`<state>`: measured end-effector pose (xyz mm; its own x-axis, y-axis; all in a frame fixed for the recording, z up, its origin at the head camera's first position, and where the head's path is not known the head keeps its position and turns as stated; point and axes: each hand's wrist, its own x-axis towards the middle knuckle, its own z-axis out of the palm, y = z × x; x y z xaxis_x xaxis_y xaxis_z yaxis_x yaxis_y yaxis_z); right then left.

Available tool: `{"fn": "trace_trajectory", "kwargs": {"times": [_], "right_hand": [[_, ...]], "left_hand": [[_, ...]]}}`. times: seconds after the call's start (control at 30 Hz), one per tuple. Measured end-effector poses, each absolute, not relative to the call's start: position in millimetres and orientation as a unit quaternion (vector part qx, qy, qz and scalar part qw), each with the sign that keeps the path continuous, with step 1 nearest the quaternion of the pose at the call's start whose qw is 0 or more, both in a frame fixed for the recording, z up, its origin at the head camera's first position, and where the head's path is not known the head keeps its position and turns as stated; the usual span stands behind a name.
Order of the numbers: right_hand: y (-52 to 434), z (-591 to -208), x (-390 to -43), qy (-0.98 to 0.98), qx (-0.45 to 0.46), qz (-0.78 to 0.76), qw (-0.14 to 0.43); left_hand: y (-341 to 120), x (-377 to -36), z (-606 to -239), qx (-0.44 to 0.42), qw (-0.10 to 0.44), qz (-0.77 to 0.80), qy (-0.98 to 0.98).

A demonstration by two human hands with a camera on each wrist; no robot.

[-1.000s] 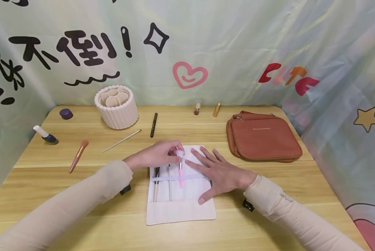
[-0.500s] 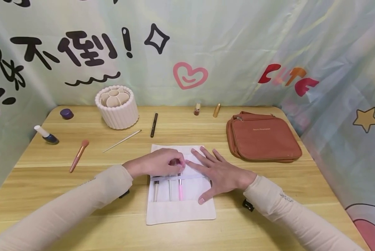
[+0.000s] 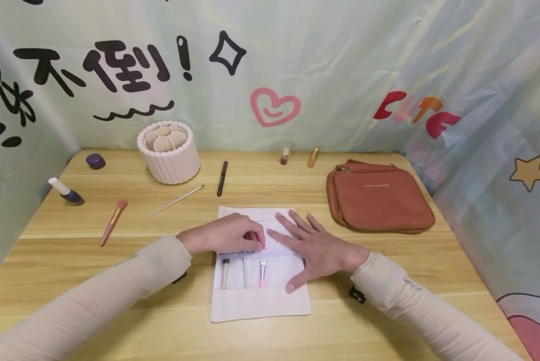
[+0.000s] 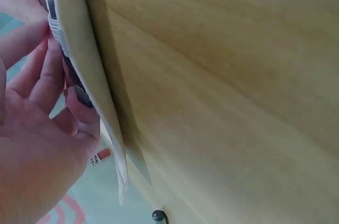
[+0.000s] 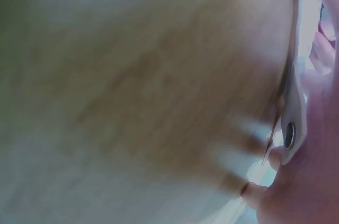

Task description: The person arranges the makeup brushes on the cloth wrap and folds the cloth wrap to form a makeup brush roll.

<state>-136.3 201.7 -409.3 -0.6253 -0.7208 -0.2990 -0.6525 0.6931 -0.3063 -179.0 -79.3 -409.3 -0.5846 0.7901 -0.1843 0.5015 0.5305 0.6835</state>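
Note:
A white fabric brush roll [image 3: 260, 305] lies flat and unrolled on the table. Curled over its elastic band, my left hand [image 3: 231, 233] pinches the bristle end of a pink-handled makeup brush [image 3: 262, 275], whose lower end sits in the pocket. The fingertips hide most of the bristles. To the left, a dark-headed brush [image 3: 225, 275] and a thin pale-handled brush [image 3: 245, 273] stand in the same roll under the band. Spread wide, my right hand [image 3: 319, 250] presses on the roll's right side. A metal snap [image 5: 290, 135] shows beside it in the right wrist view.
A brown zip bag [image 3: 382, 198] stands at right. Behind the roll lie a black pen [image 3: 222, 178], a thin white stick [image 3: 176, 201] and two small lipsticks. A white ribbed holder [image 3: 169, 155], nail polish [image 3: 66, 191], purple jar [image 3: 96, 161] and rose brush [image 3: 114, 223] are at left.
My left hand has moved down toward the band, sliding the pink-handled brush under it and into the pocket. My right hand has stayed pressed on the roll.

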Motion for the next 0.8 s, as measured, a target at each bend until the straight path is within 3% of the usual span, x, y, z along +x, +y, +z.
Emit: {"fn": "trace_trajectory", "kwargs": {"times": [0.47,0.8], "right_hand": [[201.7,-410.0,-136.2,0.897,-0.386,-0.086,0.199],[201.8,-409.7,-136.0,0.897,-0.385,-0.088,0.198]], "left_hand": [[-81.8,-181.3,-403.3,0.397,0.259,0.301,0.828],[-101.8,-221.9,-395.7,0.251,0.098,0.314,0.911]]}}
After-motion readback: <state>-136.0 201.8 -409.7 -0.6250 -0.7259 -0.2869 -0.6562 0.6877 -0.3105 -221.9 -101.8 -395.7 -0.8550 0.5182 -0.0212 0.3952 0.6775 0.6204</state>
